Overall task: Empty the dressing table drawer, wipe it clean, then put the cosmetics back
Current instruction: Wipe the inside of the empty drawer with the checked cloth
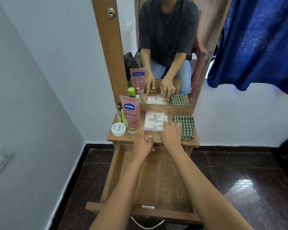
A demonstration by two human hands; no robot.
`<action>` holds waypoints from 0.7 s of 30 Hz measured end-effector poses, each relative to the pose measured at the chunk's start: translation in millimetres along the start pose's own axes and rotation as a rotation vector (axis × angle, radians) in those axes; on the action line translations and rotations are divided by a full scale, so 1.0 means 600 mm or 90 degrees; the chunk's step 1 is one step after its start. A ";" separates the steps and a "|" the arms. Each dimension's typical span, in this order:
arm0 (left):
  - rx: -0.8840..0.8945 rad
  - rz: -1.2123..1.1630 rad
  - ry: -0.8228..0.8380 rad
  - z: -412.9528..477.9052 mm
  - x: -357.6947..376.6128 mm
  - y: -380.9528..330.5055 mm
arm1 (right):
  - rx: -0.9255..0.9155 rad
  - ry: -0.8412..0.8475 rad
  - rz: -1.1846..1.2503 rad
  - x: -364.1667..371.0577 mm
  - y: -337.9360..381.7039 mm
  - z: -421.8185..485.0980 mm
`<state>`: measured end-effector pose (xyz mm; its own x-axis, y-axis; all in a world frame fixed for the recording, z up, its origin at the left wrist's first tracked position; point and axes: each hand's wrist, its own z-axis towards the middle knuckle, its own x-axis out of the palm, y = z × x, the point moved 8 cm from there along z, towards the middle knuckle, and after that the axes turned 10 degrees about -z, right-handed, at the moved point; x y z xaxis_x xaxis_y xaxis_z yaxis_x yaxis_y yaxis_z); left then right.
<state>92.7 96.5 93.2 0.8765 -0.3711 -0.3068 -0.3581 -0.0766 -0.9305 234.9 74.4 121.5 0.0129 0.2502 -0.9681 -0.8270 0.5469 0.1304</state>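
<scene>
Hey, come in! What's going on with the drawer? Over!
Left grip at clear box corner, hold unclear; right grip resting on it. Drawer empty, ring marks inside. Checked cloth beside box.

Light is soft and even, with glare on the floor (lower right) and bowed edges.
</scene>
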 end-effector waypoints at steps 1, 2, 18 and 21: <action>0.024 -0.008 -0.020 -0.015 -0.006 -0.006 | -0.002 -0.023 0.016 -0.009 -0.011 -0.002; 0.046 -0.021 -0.042 -0.031 -0.012 -0.008 | 0.001 -0.047 0.029 -0.017 -0.025 -0.004; 0.135 0.249 -0.138 -0.181 -0.087 0.106 | -0.057 0.004 -0.069 -0.012 -0.091 -0.021; 0.108 0.332 -0.152 -0.187 -0.091 0.125 | -0.096 -0.057 -0.083 -0.011 -0.093 -0.034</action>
<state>-18.3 7.5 62.6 0.6540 -0.0999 -0.7499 -0.7214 0.2162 -0.6579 269.4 26.1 116.5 0.1693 0.2582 -0.9511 -0.8896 0.4554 -0.0347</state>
